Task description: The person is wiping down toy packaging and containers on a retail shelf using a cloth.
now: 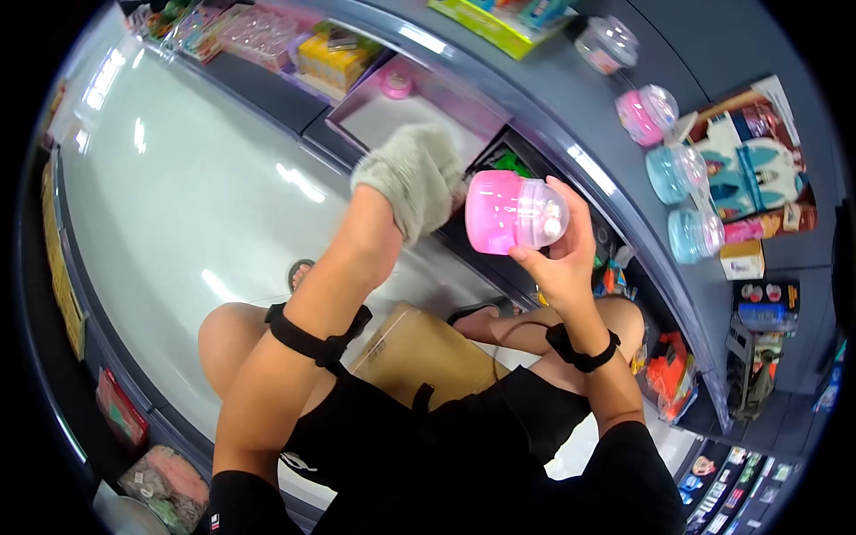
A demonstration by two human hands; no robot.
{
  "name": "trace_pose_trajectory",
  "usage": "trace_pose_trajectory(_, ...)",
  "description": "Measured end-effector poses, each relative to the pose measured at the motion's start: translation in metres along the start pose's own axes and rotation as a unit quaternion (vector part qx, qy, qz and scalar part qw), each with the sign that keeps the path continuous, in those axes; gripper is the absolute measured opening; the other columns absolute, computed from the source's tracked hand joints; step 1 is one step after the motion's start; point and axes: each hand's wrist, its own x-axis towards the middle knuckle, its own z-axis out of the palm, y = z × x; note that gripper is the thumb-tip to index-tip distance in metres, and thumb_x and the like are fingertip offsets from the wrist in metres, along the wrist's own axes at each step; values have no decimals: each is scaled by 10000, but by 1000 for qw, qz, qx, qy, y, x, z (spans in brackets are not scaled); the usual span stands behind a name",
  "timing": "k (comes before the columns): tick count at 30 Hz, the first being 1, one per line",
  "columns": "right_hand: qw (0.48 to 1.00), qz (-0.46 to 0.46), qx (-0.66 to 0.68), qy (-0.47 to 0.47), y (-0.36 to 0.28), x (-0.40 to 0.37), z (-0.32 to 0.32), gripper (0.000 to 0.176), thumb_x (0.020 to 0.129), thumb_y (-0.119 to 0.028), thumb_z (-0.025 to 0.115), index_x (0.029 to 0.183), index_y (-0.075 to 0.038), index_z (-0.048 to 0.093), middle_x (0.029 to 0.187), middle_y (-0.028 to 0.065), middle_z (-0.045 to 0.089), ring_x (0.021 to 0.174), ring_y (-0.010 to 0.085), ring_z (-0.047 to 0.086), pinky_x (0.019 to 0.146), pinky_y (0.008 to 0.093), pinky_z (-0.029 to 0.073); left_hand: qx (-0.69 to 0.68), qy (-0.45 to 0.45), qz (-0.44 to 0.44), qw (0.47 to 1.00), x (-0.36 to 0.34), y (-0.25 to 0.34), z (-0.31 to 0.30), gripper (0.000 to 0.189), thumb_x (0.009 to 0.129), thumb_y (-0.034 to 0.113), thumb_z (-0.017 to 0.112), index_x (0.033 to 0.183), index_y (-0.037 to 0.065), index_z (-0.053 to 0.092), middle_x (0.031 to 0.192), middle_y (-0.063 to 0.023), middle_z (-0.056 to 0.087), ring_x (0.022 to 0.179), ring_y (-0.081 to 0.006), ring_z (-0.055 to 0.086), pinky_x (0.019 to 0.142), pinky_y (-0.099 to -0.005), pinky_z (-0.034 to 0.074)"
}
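My right hand [569, 250] is wrapped round a pink jar [496, 212] with a clear domed top, tilted on its side in the air. Small white pieces show inside the dome. Over my left hand lies a grey-green cloth [412, 178], close to the jar's left side; the fingers are hidden under and behind it. Beyond the cloth, on the lower shelf, is a shallow pinkish tray [357, 122] holding a small pink round item [396, 84].
Similar jars, one pink [646, 116] and two blue [675, 173], stand on the upper shelf beside a boxed toy set [758, 174]. A cardboard box [428, 352] sits on the floor between my legs. The shelf edge [588, 165] runs close past my right hand.
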Motion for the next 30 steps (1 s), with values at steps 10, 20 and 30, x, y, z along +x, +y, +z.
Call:
trace_pose_trajectory(10,992,-67,-54,89,23,-15,3,871,769,-109,931,1497,-43,459,1359,135,614,1209,207,633,1053,361,510,333,-21,-19,943,-12,-64,52,515,1106,341,483,1540,69,432,1479,-62,523,1337,-189,535,1099,-346,447)
trace_pose_trajectory(20,922,-222,-317,24,0,-31,14,749,639,3,857,1349,-97,640,1407,191,611,1268,408,611,1054,445,526,483,-43,23,874,5,-89,-26,482,1108,366,507,1503,91,479,1413,-45,592,1288,-160,583,1062,-330,490)
trace_pose_trajectory(30,952,-161,-255,-48,-16,-50,24,797,674,4,867,1416,-37,578,1426,153,622,1323,351,597,1082,444,510,525,-97,91,841,-10,-62,-32,395,903,142,671,1285,65,608,1163,-130,660,1023,-258,653,820,-371,540)
